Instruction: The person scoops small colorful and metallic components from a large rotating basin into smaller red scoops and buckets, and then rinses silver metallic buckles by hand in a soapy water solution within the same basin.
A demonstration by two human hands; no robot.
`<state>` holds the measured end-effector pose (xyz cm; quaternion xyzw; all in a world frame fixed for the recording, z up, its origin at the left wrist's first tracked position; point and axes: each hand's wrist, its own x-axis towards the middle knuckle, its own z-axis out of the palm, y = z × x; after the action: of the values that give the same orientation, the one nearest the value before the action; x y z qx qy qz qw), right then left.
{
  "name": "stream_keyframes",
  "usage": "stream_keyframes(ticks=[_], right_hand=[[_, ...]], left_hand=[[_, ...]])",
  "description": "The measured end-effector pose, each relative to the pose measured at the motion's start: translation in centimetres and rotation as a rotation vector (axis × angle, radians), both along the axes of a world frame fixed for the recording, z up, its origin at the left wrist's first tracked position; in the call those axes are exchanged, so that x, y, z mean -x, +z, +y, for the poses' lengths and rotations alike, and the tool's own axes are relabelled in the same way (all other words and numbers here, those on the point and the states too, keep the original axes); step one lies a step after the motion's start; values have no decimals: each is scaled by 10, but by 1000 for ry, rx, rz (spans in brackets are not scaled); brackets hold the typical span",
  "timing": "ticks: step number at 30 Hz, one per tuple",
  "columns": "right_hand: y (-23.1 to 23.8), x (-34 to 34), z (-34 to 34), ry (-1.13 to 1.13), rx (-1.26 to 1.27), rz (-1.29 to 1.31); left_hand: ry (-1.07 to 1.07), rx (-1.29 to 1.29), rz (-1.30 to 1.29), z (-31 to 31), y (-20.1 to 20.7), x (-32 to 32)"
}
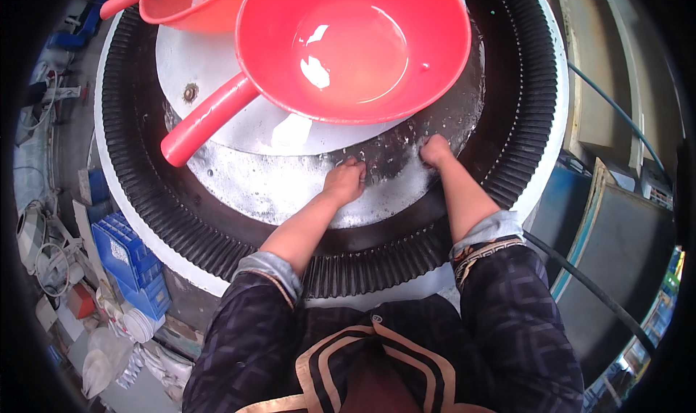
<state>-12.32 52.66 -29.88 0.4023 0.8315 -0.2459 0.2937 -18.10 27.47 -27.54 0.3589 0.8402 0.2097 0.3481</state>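
Both my hands are over the wet grey round plate, which shows many light bubbles or specks. My left hand is curled with its fingers closed, at or just above the plate's near part. Further right, my right hand is also closed, its fingertips bent under and mostly hidden. Anything between the fingers of either hand is too small or covered to make out. Just beyond them stands a large red plastic dipper, its handle pointing toward the near left; liquid seems to glint inside.
A second red dipper stands at the far left. Beneath the dippers lies a white disc with a bolt. A black ribbed ring surrounds the plate inside a white rim. Blue crates are at left; a dark hose runs at right.
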Motion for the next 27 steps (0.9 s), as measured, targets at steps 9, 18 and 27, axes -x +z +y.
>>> stream_keyframes(ticks=[9,18,27], right_hand=[[9,3,-32,45,-45,-76],[1,2,-28,-28,139,-173],[30,16,15,-576,823,13]], left_hand=[[172,-41,-256,-4,0,23],[131,138,168,66,0,7],[209,-68,-416,3,-21,43]])
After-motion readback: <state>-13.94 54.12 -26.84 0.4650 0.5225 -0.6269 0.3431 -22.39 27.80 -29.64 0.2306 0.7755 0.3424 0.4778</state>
